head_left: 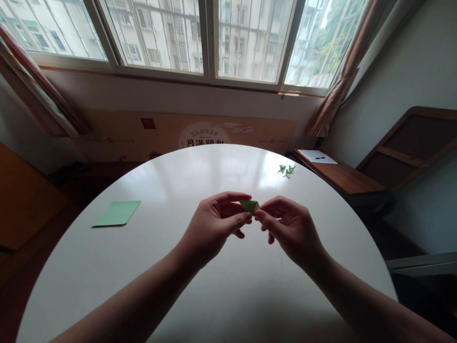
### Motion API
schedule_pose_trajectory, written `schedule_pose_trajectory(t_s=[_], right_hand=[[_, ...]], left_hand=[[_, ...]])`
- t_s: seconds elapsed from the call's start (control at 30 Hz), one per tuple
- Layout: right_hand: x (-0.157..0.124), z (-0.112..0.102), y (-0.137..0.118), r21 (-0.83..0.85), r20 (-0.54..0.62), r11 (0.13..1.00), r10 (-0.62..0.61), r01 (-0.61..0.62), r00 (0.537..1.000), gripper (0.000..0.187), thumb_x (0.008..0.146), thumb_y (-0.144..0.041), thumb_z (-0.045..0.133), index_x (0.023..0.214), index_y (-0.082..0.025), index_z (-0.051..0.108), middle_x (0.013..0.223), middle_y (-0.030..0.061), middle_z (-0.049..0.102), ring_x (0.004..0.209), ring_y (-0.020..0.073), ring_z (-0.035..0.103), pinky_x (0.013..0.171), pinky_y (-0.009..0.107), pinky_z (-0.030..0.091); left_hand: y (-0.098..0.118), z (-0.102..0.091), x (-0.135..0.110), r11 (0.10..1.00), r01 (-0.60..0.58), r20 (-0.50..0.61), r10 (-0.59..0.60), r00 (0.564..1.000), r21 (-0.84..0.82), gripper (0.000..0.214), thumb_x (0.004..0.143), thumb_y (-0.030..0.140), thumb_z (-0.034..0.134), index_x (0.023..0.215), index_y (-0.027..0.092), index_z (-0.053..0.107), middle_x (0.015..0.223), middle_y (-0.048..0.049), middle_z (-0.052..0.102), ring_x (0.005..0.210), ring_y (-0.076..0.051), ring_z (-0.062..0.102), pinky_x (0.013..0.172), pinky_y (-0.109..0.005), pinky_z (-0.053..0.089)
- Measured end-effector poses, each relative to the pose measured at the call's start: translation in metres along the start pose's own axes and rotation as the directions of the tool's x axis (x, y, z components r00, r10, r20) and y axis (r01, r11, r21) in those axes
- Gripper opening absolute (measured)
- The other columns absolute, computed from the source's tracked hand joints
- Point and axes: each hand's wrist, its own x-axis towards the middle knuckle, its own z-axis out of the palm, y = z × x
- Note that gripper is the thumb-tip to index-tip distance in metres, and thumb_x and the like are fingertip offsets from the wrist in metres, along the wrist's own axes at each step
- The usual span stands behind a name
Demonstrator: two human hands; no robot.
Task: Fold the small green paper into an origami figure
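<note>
A small piece of folded green paper [250, 206] is held up above the white round table [214, 295], between both hands. My left hand [217, 219] pinches its left side with thumb and fingers. On the right end, the thumb and forefinger of my right hand [287, 224] are closed on the paper. Parts of the paper are hidden behind the fingertips. A stack of light green square paper [117, 213] lies to the left on the table. Several small folded green paper figures [287, 170] sit together toward the back right.
Beyond the table's right edge stands a wooden side table [352, 178] with a white sheet [316, 156] and a dark pen [320, 158] on it. A printed tan panel [164, 131] runs below the windows. Curtains [333, 102] hang at both sides.
</note>
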Motion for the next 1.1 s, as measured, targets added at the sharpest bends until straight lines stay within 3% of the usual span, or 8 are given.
schedule_pose_trajectory(t_s=[0.17,0.3,0.57,0.7,0.9,1.1], right_hand=[[0.0,0.002,0.0,0.023,0.004,0.998,0.055,-0.055,0.998,0.022,0.083,-0.037,0.076,0.081,-0.017,0.067,0.073,0.0044,0.069,0.059,0.0146,0.061,0.036,0.02,0.049],[-0.001,0.005,0.001,0.046,-0.023,0.997,0.068,-0.067,0.997,0.024,0.084,-0.038,0.075,0.078,-0.018,0.065,0.071,0.0031,0.067,0.058,0.0139,0.059,0.038,0.021,0.048],[-0.002,0.008,0.003,0.083,-0.095,0.995,0.07,-0.063,0.993,0.026,0.084,-0.036,0.076,0.075,-0.019,0.059,0.067,-0.0015,0.061,0.054,0.0107,0.054,0.04,0.02,0.045],[-0.002,0.009,0.005,0.084,-0.095,0.995,0.07,-0.062,0.993,0.027,0.083,-0.037,0.077,0.074,-0.02,0.058,0.067,-0.0012,0.061,0.056,0.0115,0.054,0.04,0.02,0.045],[-0.003,0.008,0.008,0.101,-0.083,0.991,0.1,-0.092,0.991,0.03,0.083,-0.04,0.077,0.075,-0.02,0.056,0.067,-0.0011,0.06,0.057,0.0128,0.054,0.039,0.02,0.045],[0.003,0.002,0.009,0.133,-0.011,0.984,0.125,-0.123,0.992,0.034,0.083,-0.043,0.076,0.106,-0.023,0.062,0.082,0.0024,0.069,0.072,0.0183,0.063,0.042,0.021,0.05]], left_hand=[[0.002,0.0,-0.002,0.999,0.006,-0.028,-0.004,1.0,0.053,0.04,0.073,0.02,0.083,0.111,0.015,0.07,0.083,-0.0072,0.078,0.076,-0.021,0.072,0.055,-0.025,0.057],[-0.002,0.001,-0.001,0.999,0.037,-0.037,-0.037,0.999,0.004,0.045,0.072,0.023,0.085,0.114,0.015,0.068,0.084,-0.0076,0.078,0.076,-0.021,0.071,0.055,-0.025,0.056],[-0.01,0.002,0.002,0.971,0.167,0.014,-0.168,0.986,-0.173,0.027,0.074,0.024,0.084,0.098,0.016,0.074,0.092,-0.0071,0.074,0.079,-0.015,0.066,0.059,-0.021,0.054],[-0.012,0.003,0.001,0.981,0.164,0.025,-0.163,0.986,-0.107,0.018,0.077,0.028,0.082,0.087,0.015,0.077,0.084,-0.0057,0.07,0.076,-0.014,0.06,0.06,-0.02,0.052],[-0.011,0.006,0.0,0.988,0.149,-0.029,-0.148,0.989,0.045,0.024,0.077,0.036,0.079,0.087,0.014,0.078,0.078,-0.0064,0.068,0.069,-0.015,0.055,0.054,-0.022,0.049],[0.001,-0.001,0.003,0.967,0.182,0.01,-0.186,0.982,0.176,0.023,0.075,0.037,0.077,0.082,0.014,0.076,0.078,-0.0063,0.066,0.069,-0.016,0.055,0.047,-0.021,0.047]])
